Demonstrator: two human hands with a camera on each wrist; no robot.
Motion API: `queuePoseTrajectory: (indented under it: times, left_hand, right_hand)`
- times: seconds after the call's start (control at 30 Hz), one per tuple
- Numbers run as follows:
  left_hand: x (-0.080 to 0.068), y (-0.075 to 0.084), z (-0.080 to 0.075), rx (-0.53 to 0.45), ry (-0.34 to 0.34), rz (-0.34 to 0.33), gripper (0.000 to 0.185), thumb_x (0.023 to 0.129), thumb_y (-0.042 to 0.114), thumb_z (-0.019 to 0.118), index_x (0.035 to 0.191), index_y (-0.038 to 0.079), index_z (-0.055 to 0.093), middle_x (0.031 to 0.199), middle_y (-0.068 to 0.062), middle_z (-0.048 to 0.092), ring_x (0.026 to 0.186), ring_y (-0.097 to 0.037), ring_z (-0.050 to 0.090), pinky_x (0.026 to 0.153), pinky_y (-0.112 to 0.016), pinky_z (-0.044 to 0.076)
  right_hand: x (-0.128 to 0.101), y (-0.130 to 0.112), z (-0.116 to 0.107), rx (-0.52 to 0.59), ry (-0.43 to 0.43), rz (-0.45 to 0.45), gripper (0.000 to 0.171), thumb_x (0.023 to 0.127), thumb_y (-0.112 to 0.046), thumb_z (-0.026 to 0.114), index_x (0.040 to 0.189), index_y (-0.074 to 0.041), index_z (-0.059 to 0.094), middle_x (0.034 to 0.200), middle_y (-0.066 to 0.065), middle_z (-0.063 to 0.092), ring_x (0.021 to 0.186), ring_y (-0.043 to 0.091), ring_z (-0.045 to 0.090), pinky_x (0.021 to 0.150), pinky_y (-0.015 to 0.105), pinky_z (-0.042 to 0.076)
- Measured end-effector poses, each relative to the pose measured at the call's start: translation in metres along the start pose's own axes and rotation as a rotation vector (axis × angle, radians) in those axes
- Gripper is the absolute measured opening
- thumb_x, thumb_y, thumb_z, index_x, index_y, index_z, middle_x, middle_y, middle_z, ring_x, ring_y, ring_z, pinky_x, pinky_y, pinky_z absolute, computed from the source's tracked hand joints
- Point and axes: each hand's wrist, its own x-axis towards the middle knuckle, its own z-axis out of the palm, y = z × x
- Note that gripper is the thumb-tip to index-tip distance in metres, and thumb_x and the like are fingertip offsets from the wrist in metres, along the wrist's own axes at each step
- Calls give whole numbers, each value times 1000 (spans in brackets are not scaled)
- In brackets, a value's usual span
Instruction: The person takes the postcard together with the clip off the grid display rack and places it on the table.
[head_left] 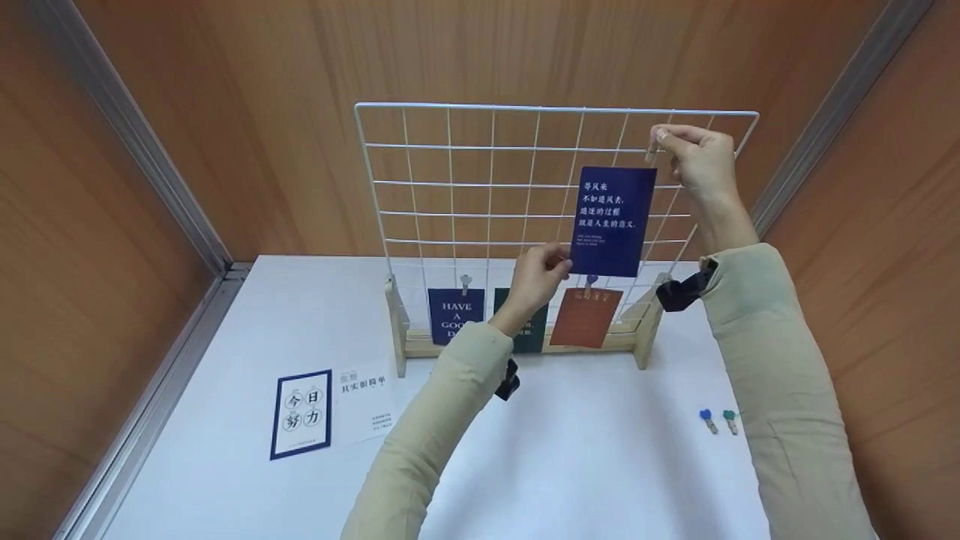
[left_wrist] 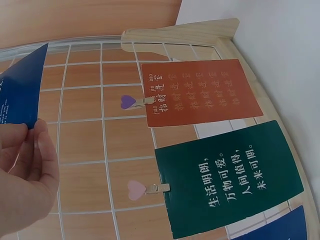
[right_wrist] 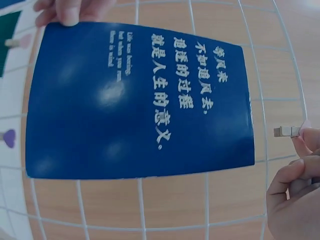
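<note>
A white wire grid (head_left: 450,150) stands upright in a wooden base (head_left: 637,337) on the white table. My left hand (head_left: 541,271) pinches the lower left corner of a dark blue card (head_left: 611,220) with white writing, held against the grid; the card (right_wrist: 135,100) and the left fingers (right_wrist: 70,10) also show in the right wrist view. My right hand (head_left: 697,157) pinches a small wooden clip (head_left: 651,154) at the grid's upper right, just above the card's top right corner. The clip (right_wrist: 287,131) stands beside the card's edge, apart from it.
Three cards hang clipped on the grid's bottom row: a blue one (head_left: 454,313), a green one (left_wrist: 227,177) and an orange one (head_left: 586,318). Two cards (head_left: 301,412) lie on the table at left. Two spare clips (head_left: 718,420) lie at right. Wooden walls enclose the table.
</note>
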Motion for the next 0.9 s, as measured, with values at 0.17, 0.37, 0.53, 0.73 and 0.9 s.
queuePoseTrajectory:
  times: [0.17,0.37,0.53,0.73,0.9]
  left_hand:
    - [-3,-3,-3,-40,-8,-6,15,87,5,53,99,5,64,78,2,59,69,-9,55,60,-20,44]
    - [-6,-7,-7,-61,-7,5,14,86,4,54,96,5,64,75,-1,59,68,-11,55,58,-20,43]
    - [-9,-11,-9,-42,-17,9,13,87,4,54,94,4,64,75,-1,60,68,-12,56,59,-21,43]
    - [-13,-16,-10,-58,-30,13,13,87,4,53,96,2,63,76,-1,60,69,-12,56,61,-21,44]
    - [-18,-20,-12,-58,-34,34,13,87,4,53,96,0,62,78,-9,61,68,-12,56,59,-21,44]
  right_hand:
    - [-1,4,-4,15,-9,-26,9,80,-10,64,79,-2,69,75,4,63,46,7,34,38,15,25]
    - [-3,8,-6,15,-14,-5,8,80,-10,64,80,-4,69,82,4,64,43,6,34,38,15,28]
    - [-6,11,-8,29,-17,16,8,79,-10,66,83,-4,70,83,3,66,42,6,34,37,14,28]
    - [-9,17,-11,20,-22,20,10,78,-12,67,84,-5,70,82,2,66,48,8,37,40,15,30]
    - [-12,24,-15,33,-30,13,11,79,-11,66,85,-3,69,82,5,66,48,7,40,39,14,29]
